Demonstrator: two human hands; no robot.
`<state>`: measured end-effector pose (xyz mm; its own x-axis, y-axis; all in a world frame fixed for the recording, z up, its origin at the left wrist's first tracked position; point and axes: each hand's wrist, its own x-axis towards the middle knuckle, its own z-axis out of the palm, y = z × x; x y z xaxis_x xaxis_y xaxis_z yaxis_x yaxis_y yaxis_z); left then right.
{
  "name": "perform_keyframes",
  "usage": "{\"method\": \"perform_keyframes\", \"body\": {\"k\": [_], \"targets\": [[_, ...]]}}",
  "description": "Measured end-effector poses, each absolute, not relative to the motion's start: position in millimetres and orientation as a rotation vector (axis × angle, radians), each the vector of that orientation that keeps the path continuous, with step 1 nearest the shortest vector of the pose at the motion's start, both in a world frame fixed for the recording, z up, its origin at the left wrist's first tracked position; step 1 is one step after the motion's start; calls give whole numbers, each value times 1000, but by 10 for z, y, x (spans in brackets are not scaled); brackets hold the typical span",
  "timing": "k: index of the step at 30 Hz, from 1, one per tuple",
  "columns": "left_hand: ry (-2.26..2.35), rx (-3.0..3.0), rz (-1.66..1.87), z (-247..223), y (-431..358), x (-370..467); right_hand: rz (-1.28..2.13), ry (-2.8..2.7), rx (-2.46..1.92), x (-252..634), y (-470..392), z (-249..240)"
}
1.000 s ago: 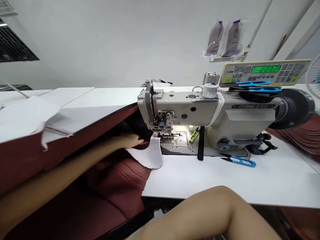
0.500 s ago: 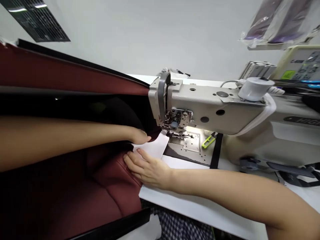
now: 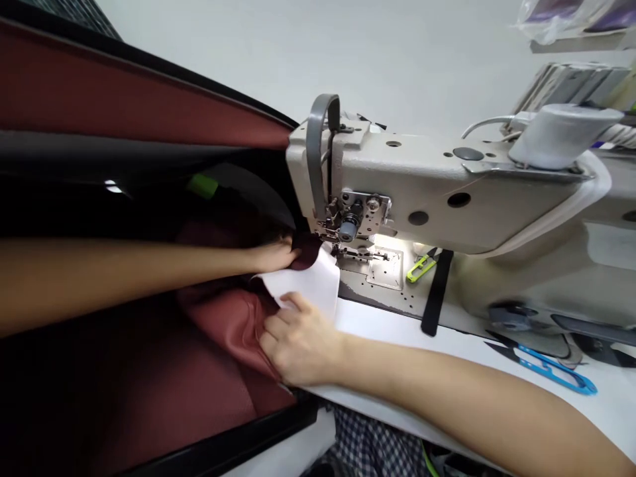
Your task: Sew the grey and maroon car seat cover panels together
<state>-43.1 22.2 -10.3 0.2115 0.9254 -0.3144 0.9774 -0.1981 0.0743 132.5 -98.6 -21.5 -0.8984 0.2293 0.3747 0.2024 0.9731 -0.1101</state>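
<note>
Under the head of a sewing machine [image 3: 412, 192] lies a white lining piece [image 3: 311, 281], joined to red leather-like material [image 3: 218, 371]. My left hand [image 3: 275, 255] reaches inside the large red and black workpiece and grips dark maroon fabric [image 3: 305, 252] beside the needle area; some of its fingers are hidden. Lower down, my right hand [image 3: 301, 341] is closed on a bunched fold of the red material, its thumb and forefinger touching the white piece. The presser foot [image 3: 335, 250] is at the edge of the white piece.
Yellow-green thread snips [image 3: 421, 266] and a black strap [image 3: 437, 295] lie right of the needle plate [image 3: 386, 268]. Blue snips [image 3: 559, 374] rest on the white tabletop [image 3: 397, 331]. A thread cone [image 3: 564, 136] sits on the machine. The workpiece's stiff black rim [image 3: 223, 440] runs along the front.
My right hand's fingers have curled tighter and the red material is more bunched. My left hand has shifted slightly, uncovering maroon fabric. The camera view has turned, bringing the blue snips into sight.
</note>
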Motion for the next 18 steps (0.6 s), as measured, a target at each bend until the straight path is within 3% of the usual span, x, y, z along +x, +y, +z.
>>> {"method": "perform_keyframes", "body": {"k": [5, 9, 14, 18], "targets": [[1738, 2431, -82, -240, 143, -698, 125, -2716, -387, 1489, -1256, -396], [1958, 2363, 135, 36, 84, -577, 74, -2668, -411, 1465, -1284, -396], [1944, 2513, -506, 622, -228, 16, 157, -2656, -381, 1426, -1258, -343], [1599, 2297, -517, 701, -416, 325, 135, -2724, -377, 1421, -1283, -328]]}}
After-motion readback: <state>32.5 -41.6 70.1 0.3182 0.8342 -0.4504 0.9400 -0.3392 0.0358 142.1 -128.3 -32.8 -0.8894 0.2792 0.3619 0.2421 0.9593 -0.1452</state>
